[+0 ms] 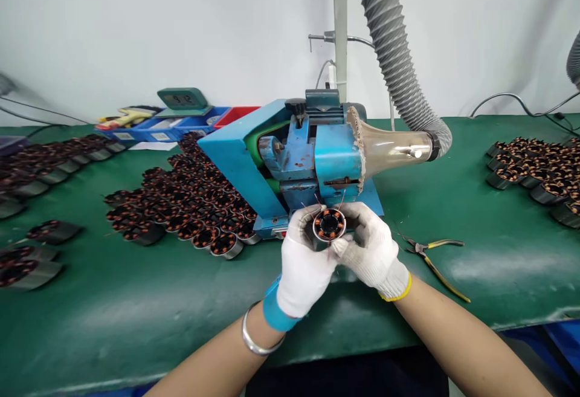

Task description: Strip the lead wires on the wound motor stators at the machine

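Both gloved hands hold one motor stator (pixel 329 225), a round metal ring with copper windings and a black core, its wound face turned up toward me. My left hand (pixel 302 264) wraps its left side, and my right hand (pixel 369 246) grips its right side with the thumb near the lower rim. Thin wire ends stick out from the stator at the top and bottom. Just behind it stands a blue belt-driven machine (pixel 338 155) with rusty spots. Wire cutters (pixel 430 258) with yellow handles lie spread on the green mat right of my right hand.
Many stators (pixel 190 197) crowd the mat left of the machine, with more at the far left and far right (pixel 539 170). A clear funnel (pixel 394 146) joins a grey hose (pixel 389 34). Blue bins (pixel 165 131) and a digital clock (pixel 182 100) stand at the back.
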`<state>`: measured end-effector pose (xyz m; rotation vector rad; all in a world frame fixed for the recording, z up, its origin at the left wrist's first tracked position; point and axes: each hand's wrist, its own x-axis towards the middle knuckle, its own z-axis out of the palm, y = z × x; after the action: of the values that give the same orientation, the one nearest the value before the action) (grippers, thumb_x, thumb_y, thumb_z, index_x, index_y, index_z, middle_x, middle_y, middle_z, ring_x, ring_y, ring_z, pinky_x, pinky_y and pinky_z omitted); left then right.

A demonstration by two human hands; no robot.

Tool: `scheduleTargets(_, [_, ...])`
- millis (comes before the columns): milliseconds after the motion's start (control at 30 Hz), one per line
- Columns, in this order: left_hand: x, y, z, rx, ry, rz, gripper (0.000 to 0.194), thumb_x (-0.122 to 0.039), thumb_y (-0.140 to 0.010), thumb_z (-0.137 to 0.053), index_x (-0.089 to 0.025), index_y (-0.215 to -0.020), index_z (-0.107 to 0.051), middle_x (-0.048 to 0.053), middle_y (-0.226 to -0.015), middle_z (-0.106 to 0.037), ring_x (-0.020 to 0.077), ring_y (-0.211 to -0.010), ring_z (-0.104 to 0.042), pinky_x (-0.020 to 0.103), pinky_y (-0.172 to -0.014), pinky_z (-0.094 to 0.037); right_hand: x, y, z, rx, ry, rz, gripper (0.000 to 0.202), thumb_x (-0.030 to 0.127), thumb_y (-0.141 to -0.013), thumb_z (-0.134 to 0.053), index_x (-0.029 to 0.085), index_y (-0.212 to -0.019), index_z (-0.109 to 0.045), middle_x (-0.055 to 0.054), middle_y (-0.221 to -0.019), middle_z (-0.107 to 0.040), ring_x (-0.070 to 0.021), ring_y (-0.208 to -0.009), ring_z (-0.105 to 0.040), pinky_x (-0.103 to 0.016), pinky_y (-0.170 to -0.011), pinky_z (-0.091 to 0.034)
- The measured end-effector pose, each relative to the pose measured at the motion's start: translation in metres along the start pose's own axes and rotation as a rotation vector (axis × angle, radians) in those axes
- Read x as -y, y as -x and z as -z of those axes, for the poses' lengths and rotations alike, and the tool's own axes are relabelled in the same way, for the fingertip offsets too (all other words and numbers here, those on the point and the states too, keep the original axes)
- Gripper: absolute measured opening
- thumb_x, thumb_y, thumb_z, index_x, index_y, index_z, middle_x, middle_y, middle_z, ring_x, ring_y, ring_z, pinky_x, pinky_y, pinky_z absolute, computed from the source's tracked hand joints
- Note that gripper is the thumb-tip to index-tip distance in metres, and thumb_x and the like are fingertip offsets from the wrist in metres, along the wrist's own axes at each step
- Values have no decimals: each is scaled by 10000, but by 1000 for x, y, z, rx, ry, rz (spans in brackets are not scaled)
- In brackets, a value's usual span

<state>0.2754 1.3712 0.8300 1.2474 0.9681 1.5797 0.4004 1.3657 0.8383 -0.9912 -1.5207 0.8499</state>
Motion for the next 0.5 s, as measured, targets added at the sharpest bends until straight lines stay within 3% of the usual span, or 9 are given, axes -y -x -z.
scheduleTargets(100, [-15, 8, 15, 84, 298, 302, 383, -420, -677, -795, -188, -939, -640, 53, -932, -696, 214, -851, -666, 376, -802, -571, 6, 3, 3, 97, -9, 110, 419, 482, -794, -654, 190, -1092, -615, -84, -1013, -633, -215, -895, -630, -358, -792, -540])
scheduleTargets(167, [-16, 19, 35, 40, 491, 490, 397, -489, -712, -751, -191, -964, -678, 71, -1001, -705, 242, -909, -674, 421, -843, -569, 9, 5, 4, 144, 17, 156, 397, 489, -829, -636, 185, -1085, -626, -80, -971, -634, -207, -852, -628, -350, -754, -530])
scheduleTargets(233, [-11, 33, 64, -38, 527, 561, 460, -506, -683, -768, -199, -1017, -689, 74, -1019, -713, 267, -949, -678, 460, -909, -546, 10, 6, 3, 163, 81, 171, 355, 448, -846, -629, 181, -1080, -629, -79, -947, -636, -205, -837, -625, -344, -727, -517])
scheduleTargets(333, [1, 53, 124, -101, 223, 486, 593, -461, -618, -825, -191, -1118, -656, 91, -1080, -711, 294, -1057, -651, 462, -1024, -473, 9, 8, -1, 180, 177, 146, 236, 326, -856, -604, 191, -1048, -626, -67, -933, -642, -195, -836, -624, -323, -708, -507])
scheduleTargets(400, [5, 60, 172, -162, -108, 433, 663, -466, -608, -820, -164, -1165, -624, 125, -1184, -681, 316, -1142, -612, 471, -1081, -419, 8, 9, -4, 201, 211, 111, 196, 269, -854, -585, 205, -1036, -619, -56, -939, -644, -186, -833, -625, -313, -715, -513])
scheduleTargets(500, [1, 56, 240, -375, -734, 445, 702, -470, -623, -776, -120, -1205, -599, 165, -1210, -662, 348, -1167, -597, 506, -1098, -390, 8, 12, -6, 234, 234, 91, 192, 261, -864, -575, 230, -1050, -608, -41, -958, -641, -174, -821, -627, -307, -737, -527])
